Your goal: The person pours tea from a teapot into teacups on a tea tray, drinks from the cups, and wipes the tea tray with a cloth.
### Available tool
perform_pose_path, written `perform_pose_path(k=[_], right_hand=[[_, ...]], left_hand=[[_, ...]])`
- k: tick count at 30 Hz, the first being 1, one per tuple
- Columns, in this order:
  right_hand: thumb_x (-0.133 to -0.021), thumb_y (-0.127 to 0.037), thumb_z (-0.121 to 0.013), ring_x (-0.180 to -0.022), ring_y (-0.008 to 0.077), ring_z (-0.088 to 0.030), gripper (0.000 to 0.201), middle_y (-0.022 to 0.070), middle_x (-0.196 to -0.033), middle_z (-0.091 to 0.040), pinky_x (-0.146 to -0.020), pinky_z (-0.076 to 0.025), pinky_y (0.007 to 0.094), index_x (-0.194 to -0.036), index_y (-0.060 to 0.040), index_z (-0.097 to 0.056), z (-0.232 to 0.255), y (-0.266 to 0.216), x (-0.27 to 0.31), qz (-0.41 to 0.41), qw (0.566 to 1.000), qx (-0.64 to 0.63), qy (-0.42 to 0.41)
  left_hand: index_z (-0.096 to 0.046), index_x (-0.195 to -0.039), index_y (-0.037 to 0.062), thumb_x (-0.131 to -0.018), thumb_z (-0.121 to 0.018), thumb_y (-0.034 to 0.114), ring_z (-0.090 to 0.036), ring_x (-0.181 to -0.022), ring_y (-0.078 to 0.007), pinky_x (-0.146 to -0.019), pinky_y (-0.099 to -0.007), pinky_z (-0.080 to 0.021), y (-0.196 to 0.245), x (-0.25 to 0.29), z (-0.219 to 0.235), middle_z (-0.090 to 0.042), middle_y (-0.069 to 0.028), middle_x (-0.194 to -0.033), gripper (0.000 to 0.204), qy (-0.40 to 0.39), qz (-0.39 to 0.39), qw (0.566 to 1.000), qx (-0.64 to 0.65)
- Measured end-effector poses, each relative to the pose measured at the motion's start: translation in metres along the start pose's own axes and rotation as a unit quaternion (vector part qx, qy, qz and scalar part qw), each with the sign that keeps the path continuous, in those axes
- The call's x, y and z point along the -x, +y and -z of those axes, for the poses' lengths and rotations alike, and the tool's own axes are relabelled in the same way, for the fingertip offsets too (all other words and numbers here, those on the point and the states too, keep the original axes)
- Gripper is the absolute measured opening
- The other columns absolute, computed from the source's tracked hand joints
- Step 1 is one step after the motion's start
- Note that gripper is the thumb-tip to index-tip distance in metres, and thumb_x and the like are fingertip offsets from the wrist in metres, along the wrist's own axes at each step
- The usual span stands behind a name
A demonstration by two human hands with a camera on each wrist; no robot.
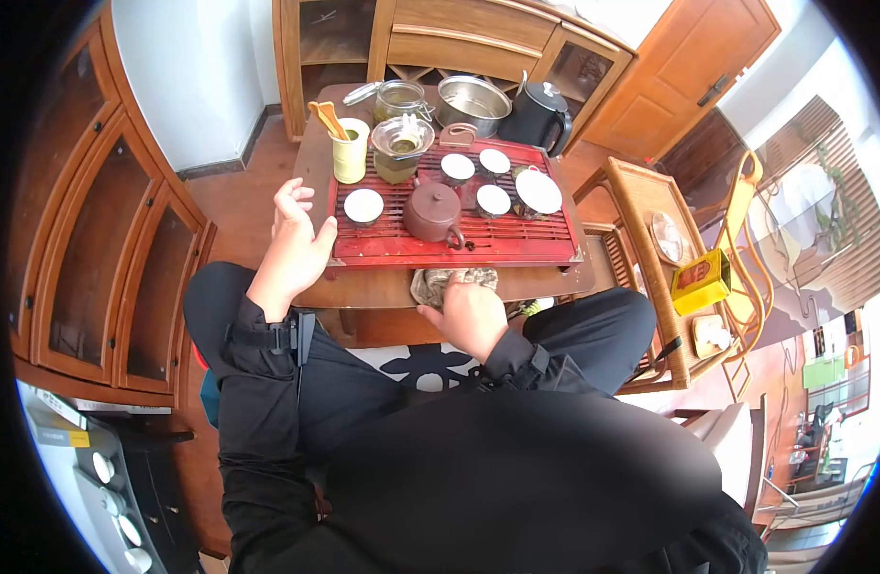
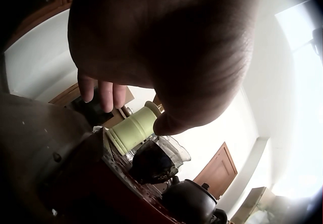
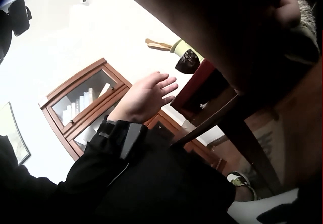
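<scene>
My left hand (image 1: 295,244) is raised at the left end of the red tea tray (image 1: 392,256), fingers loosely bent and holding nothing. My right hand (image 1: 471,320) is at the table's front edge, its fingers curled onto a crumpled grey-brown cloth (image 1: 429,287); the thumb sticks out to the left. A brown clay teapot (image 1: 432,212) sits on the tray between a white cup (image 1: 363,205) and several more at right. Behind it stands a glass pitcher (image 1: 398,170) with a strainer on top. The pale green tool holder (image 1: 349,158) is near my left fingers.
A glass jar (image 1: 400,96), a steel basin (image 1: 473,99) and a black kettle (image 1: 539,115) stand behind the tray. To the right, a wooden cart (image 1: 641,206) carries a yellow tin (image 1: 701,282). Wooden cabinets (image 1: 86,220) line the left side.
</scene>
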State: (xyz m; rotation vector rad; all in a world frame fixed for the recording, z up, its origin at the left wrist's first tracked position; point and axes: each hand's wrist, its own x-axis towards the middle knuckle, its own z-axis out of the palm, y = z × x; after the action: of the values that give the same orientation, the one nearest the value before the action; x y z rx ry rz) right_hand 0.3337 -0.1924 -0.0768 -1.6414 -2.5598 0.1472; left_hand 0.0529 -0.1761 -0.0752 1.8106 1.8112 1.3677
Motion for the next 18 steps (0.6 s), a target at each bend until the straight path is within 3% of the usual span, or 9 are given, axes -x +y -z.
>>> perform_pose_path(k=[4,8,9,12,16,17,18], right_hand=[[-0.087,-0.049,-0.073,-0.069,0.0343,-0.072,0.064,0.0187,-0.070,-0.069,-0.063,-0.058,0.0412,-0.103,0.0115,-0.059,-0.001,-0.016,-0.006,0.038,0.999,-0.034,-0.005],[-0.088,-0.044,-0.072,-0.073,0.0313,-0.073,0.052,0.0172,-0.077,-0.071,-0.067,-0.059,0.0397,-0.093,0.0080,-0.068,0.000,-0.030,-0.015,0.074,0.996,-0.049,-0.015],[-0.088,-0.043,-0.072,-0.074,0.0311,-0.073,0.048,0.0183,-0.082,-0.071,-0.069,-0.059,0.0401,-0.089,0.0050,-0.071,0.008,-0.035,-0.017,0.074,0.995,-0.047,-0.053],[-0.087,-0.044,-0.072,-0.075,0.0306,-0.073,0.047,0.0185,-0.082,-0.072,-0.070,-0.059,0.0401,-0.087,0.0035,-0.072,0.003,-0.045,-0.021,0.096,0.993,-0.056,-0.038],[-0.086,-0.049,-0.072,-0.072,0.0313,-0.072,0.061,0.0158,-0.074,-0.070,-0.065,-0.058,0.0407,-0.103,0.0095,-0.065,-0.004,-0.050,-0.022,0.121,0.990,-0.063,-0.043],[-0.087,-0.050,-0.071,-0.072,0.0310,-0.072,0.067,0.0148,-0.076,-0.071,-0.063,-0.057,0.0407,-0.118,0.0075,-0.060,-0.003,-0.045,-0.020,0.120,0.990,-0.054,-0.054],[-0.087,-0.050,-0.071,-0.072,0.0310,-0.072,0.067,0.0148,-0.076,-0.071,-0.063,-0.057,0.0407,-0.118,0.0075,-0.060,0.008,-0.040,-0.017,0.114,0.990,-0.062,-0.055]], left_hand=[[-0.021,-0.146,-0.0046,-0.093,-0.067,0.010,-0.053,-0.121,-0.0330,-0.105,-0.0446,-0.042,-0.002,0.000,0.000,-0.048,-0.0234,-0.134,0.072,-0.004,-0.003,1.000,-0.012],[-0.022,-0.145,-0.0040,-0.092,-0.068,0.010,-0.052,-0.122,-0.0326,-0.106,-0.0450,-0.041,-0.002,0.001,0.001,-0.048,-0.0228,-0.134,0.071,-0.007,0.001,1.000,-0.017],[-0.022,-0.145,-0.0039,-0.092,-0.068,0.010,-0.052,-0.123,-0.0323,-0.106,-0.0451,-0.041,-0.002,0.001,0.002,-0.048,-0.0226,-0.134,0.071,-0.005,0.002,1.000,-0.015],[-0.022,-0.145,-0.0038,-0.092,-0.068,0.010,-0.052,-0.123,-0.0320,-0.107,-0.0450,-0.041,-0.003,0.002,0.002,-0.048,-0.0225,-0.133,0.071,-0.007,0.005,1.000,-0.011],[-0.021,-0.145,-0.0038,-0.093,-0.068,0.010,-0.052,-0.123,-0.0319,-0.107,-0.0450,-0.041,-0.002,0.002,0.003,-0.047,-0.0228,-0.133,0.072,-0.023,0.010,1.000,-0.019],[-0.021,-0.145,-0.0037,-0.093,-0.067,0.010,-0.051,-0.124,-0.0319,-0.108,-0.0447,-0.040,-0.005,0.002,0.003,-0.047,-0.0227,-0.133,0.071,-0.020,0.010,1.000,-0.017],[-0.021,-0.146,-0.0036,-0.094,-0.066,0.010,-0.051,-0.124,-0.0319,-0.108,-0.0445,-0.040,-0.006,0.002,0.003,-0.047,-0.0227,-0.134,0.070,-0.019,0.009,1.000,-0.016]])
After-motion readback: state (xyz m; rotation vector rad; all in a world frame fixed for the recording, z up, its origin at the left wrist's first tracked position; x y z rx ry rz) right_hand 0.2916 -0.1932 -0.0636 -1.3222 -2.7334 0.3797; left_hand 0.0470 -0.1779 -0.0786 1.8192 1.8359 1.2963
